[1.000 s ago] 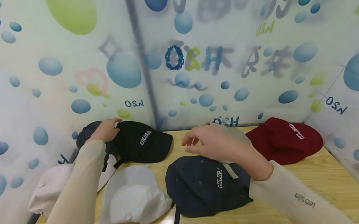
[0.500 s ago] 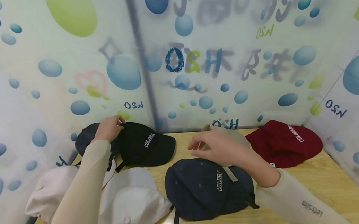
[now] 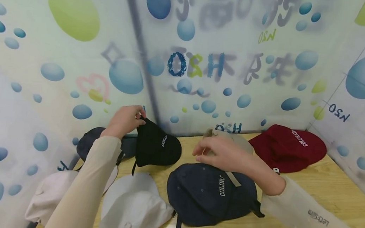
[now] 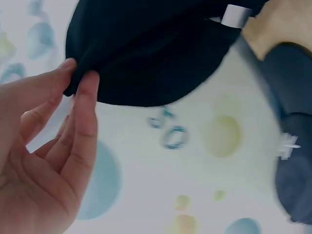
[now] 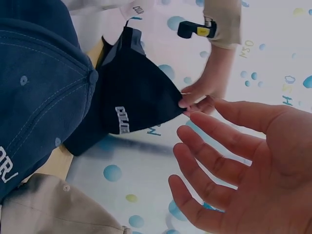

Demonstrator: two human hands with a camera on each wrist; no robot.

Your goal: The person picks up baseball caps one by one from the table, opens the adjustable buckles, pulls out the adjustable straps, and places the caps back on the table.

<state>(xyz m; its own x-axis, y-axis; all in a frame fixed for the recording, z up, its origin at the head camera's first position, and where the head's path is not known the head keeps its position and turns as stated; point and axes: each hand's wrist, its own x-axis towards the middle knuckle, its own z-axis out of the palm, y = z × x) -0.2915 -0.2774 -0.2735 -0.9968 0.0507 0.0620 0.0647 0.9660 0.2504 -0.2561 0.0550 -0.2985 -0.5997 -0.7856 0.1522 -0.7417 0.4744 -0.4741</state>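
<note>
My left hand [image 3: 126, 120] pinches the crown of a black cap [image 3: 155, 145] between thumb and fingertips, pulling it up into a point. In the left wrist view the thumb and fingers grip the cap's dark cloth [image 4: 151, 63]. White lettering shows on the cap's front, and its brim points right. My right hand [image 3: 222, 150] hovers over a beige cap [image 3: 242, 142] and the back of a navy cap [image 3: 208, 195]. Its fingers are loosely bent with nothing between them, as the right wrist view also shows for that hand [image 5: 243, 165].
A dark blue cap [image 3: 88, 141] lies at the back left, a pale pink cap [image 3: 48, 193] in front of it. A white cap [image 3: 134, 206] sits left of the navy one. A red cap [image 3: 289, 148] stands at the back right on the wooden table [image 3: 332, 198], against a patterned wall.
My left hand has moved right and up, lifting the black cap's crown into a peak and shifting the cap rightward. The right hand has drifted slightly right.
</note>
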